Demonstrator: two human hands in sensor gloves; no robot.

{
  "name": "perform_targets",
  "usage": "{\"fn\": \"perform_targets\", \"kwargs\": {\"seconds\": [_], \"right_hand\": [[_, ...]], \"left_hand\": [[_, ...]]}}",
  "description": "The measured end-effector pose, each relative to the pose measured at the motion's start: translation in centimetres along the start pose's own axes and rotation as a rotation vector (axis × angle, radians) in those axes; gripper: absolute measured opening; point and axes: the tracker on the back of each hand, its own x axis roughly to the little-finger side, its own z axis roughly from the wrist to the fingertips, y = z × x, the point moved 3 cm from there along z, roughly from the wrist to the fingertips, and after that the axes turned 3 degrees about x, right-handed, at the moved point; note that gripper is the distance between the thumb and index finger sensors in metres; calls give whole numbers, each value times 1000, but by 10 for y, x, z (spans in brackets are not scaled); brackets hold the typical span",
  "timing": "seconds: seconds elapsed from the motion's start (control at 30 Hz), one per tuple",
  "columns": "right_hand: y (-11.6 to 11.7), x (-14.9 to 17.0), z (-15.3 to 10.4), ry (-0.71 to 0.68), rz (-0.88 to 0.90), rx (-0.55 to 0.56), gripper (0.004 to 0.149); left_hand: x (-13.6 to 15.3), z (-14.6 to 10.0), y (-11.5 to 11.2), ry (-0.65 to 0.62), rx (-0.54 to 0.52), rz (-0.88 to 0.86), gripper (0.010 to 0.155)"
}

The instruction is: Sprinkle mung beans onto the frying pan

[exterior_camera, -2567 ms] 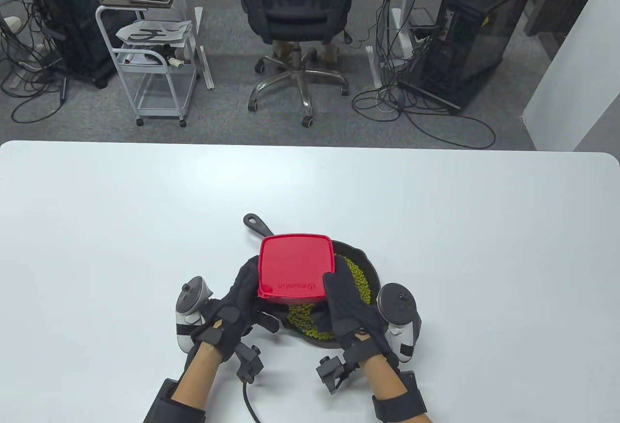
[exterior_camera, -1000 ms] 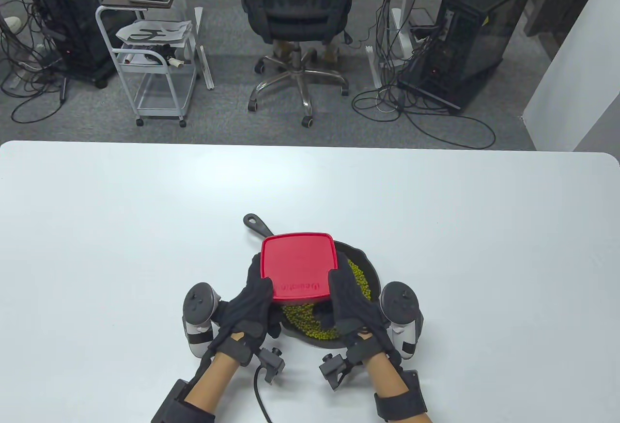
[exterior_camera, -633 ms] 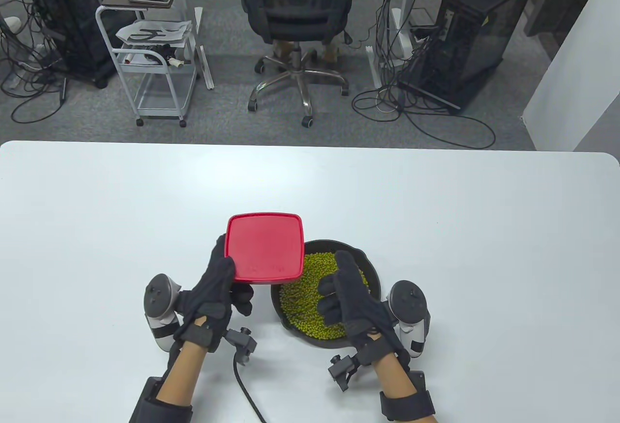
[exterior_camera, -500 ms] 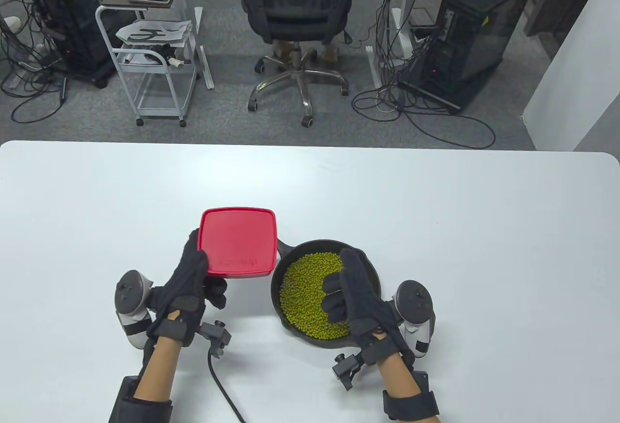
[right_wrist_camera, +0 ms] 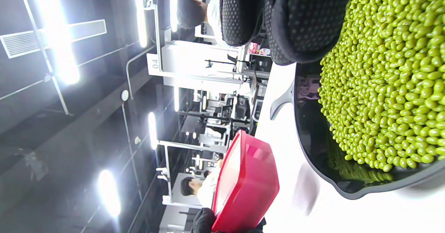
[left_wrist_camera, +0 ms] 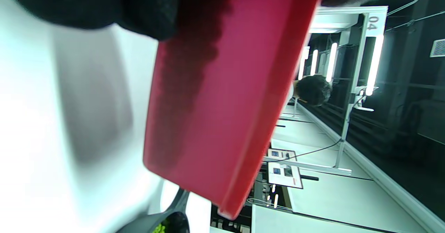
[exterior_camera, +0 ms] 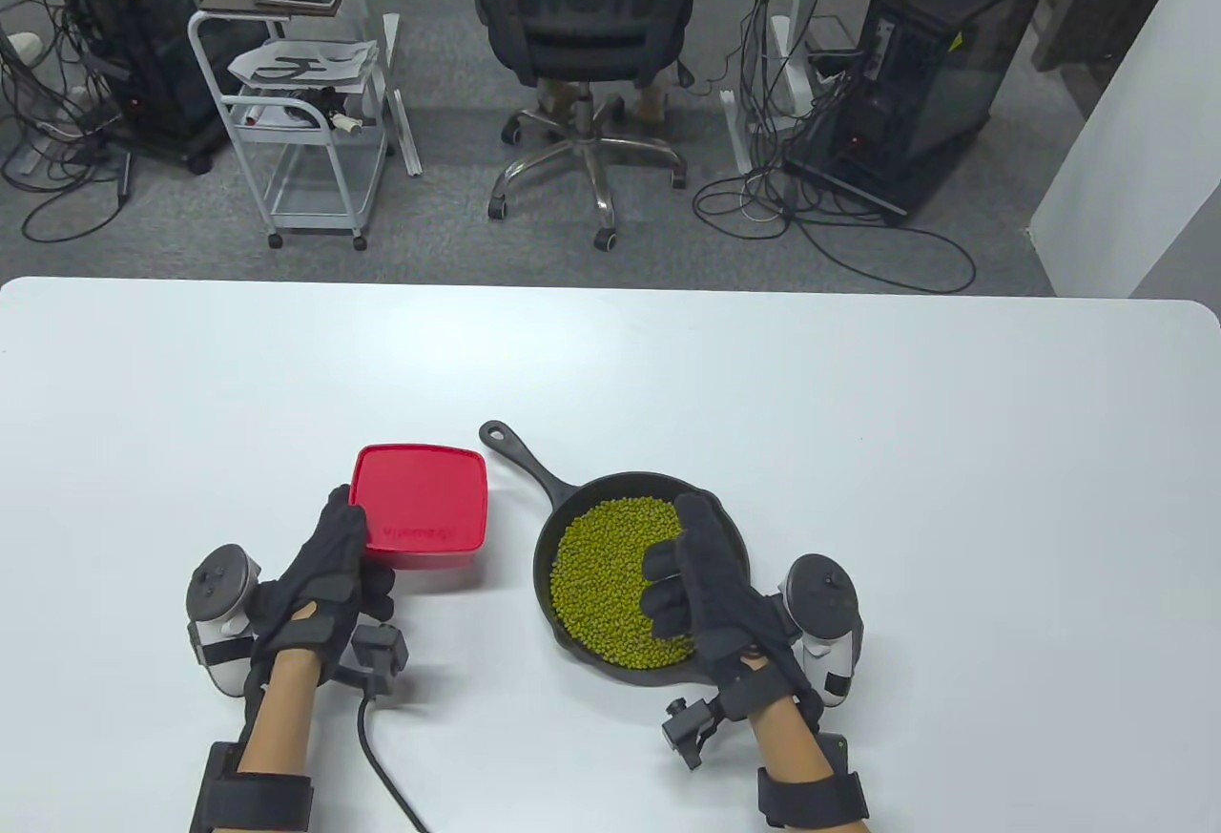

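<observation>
A black frying pan [exterior_camera: 730, 528] sits on the white table, its handle [exterior_camera: 520, 451] pointing to the far left. Green mung beans [exterior_camera: 601, 575] cover its bottom; they also show in the right wrist view [right_wrist_camera: 386, 87]. My left hand [exterior_camera: 329, 566] grips the near left corner of a red square container [exterior_camera: 420, 509], held upside down just above the table, left of the pan. The container also shows in the left wrist view [left_wrist_camera: 222, 97] and the right wrist view [right_wrist_camera: 243, 184]. My right hand [exterior_camera: 696, 575] hovers over the pan's near right part, fingers loosely curled, holding nothing.
The white table [exterior_camera: 858, 413] stretches far to the back and to both sides. A cable [exterior_camera: 382, 766] trails from my left wrist across the table's near edge. An office chair [exterior_camera: 582, 22] and a cart [exterior_camera: 296, 89] stand on the floor beyond the table.
My left hand carried the red container from above the pan to the left and down toward the table. My right hand let go of it and stayed over the pan.
</observation>
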Motion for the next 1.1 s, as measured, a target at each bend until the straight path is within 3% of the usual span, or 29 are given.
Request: {"fn": "perform_targets", "kwargs": {"seconds": [0.37,0.77,1.0,1.1], "right_hand": [[5,0,-1,11,-8,-26,78],[8,0,-2,11,-14,-38,78],[9,0,-2,14,-16,-42,78],[9,1,-3,17,-18,-44,78]], "left_hand": [[16,4,-3,89,-15,51,81],[19,0,9,157,-181,103,66],[19,0,10,160,-206,142,66],[15,-3,12,159,-206,161,73]]}}
